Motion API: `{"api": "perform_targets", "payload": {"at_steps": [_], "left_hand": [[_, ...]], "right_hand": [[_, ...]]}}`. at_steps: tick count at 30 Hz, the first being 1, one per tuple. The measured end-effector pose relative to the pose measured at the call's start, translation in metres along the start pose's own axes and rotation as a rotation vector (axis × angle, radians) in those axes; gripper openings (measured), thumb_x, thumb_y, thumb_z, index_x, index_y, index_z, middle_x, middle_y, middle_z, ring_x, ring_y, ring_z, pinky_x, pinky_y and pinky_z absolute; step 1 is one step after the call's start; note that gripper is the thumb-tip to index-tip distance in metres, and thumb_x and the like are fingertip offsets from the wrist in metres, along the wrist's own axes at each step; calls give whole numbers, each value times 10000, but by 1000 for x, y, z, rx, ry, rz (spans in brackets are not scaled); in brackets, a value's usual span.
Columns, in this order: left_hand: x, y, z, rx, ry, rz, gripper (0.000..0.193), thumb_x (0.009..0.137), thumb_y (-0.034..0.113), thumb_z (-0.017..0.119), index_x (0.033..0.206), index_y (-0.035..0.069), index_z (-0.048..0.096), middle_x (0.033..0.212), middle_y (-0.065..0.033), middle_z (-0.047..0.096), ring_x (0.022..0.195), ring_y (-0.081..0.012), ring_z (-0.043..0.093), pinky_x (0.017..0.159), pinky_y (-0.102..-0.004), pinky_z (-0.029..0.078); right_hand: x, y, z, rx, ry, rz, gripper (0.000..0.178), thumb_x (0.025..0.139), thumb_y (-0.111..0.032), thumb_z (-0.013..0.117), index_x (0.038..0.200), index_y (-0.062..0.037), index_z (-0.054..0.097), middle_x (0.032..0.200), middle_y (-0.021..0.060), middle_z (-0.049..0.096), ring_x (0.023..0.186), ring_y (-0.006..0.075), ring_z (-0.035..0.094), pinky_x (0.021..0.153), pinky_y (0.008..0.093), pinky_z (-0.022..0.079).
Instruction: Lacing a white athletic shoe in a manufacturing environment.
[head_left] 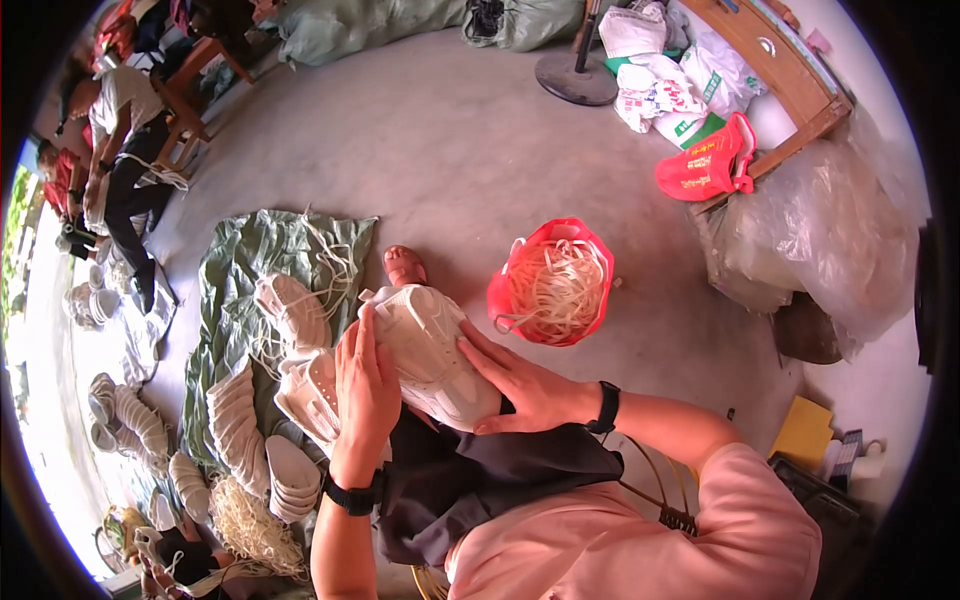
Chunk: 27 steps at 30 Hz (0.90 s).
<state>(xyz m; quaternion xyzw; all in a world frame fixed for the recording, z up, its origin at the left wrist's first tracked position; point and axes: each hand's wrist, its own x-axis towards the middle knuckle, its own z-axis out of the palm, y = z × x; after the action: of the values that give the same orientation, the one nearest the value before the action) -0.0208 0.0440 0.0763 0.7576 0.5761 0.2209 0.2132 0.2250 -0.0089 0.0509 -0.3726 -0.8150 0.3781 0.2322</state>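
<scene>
A white sneaker (pixel 428 345) lies on my lap over a dark cloth (pixel 480 475), toe pointing away from me. My left hand (pixel 365 385) grips its left side with the fingers laid along the upper. My right hand (pixel 520 385) presses against its right side near the heel. Both wrists wear black bands. Just left of the shoe lies another white sneaker (pixel 310 395), touching my left hand. A bare foot (pixel 404 266) shows beyond the toe of the held shoe.
A red bag (pixel 598 262) full of white laces stands on the concrete floor to the right. On a green sack (pixel 262 250) at left lie white shoes, stacked insoles (pixel 240 425) and loose laces. A seated person (pixel 125 150) works far left. Bags and a wooden bench crowd the upper right.
</scene>
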Motion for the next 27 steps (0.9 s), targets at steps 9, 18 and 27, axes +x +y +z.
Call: {"api": "perform_targets", "payload": {"at_steps": [9, 18, 27], "left_hand": [[-18, 74, -35, -334, 129, -39, 323, 838, -29, 598, 1158, -31, 638, 1126, -169, 672, 1055, -297, 640, 945, -370, 475], [-46, 121, -130, -1402, -551, 731, 264, 899, 259, 713, 988, 11, 707, 1120, -191, 678, 881, -371, 698, 757, -459, 585], [-57, 127, -125, -1758, -444, 533, 222, 906, 260, 693, 931, 40, 706, 1058, -163, 676, 810, -327, 680, 699, -430, 581]], "right_hand": [[-25, 23, -17, 6, 30, 22, 963, 933, -514, 588, 1525, 66, 98, 1571, 304, 144, 1432, 410, 274, 1165, 456, 282], [-41, 57, -13, 40, 169, 149, 755, 1001, -412, 526, 1455, 125, 249, 1422, 319, 416, 1323, 405, 441, 1117, 452, 346], [-64, 122, -9, 107, 271, 527, 556, 962, -256, 607, 1389, 19, 380, 1108, 255, 654, 1037, 403, 640, 844, 438, 512]]}}
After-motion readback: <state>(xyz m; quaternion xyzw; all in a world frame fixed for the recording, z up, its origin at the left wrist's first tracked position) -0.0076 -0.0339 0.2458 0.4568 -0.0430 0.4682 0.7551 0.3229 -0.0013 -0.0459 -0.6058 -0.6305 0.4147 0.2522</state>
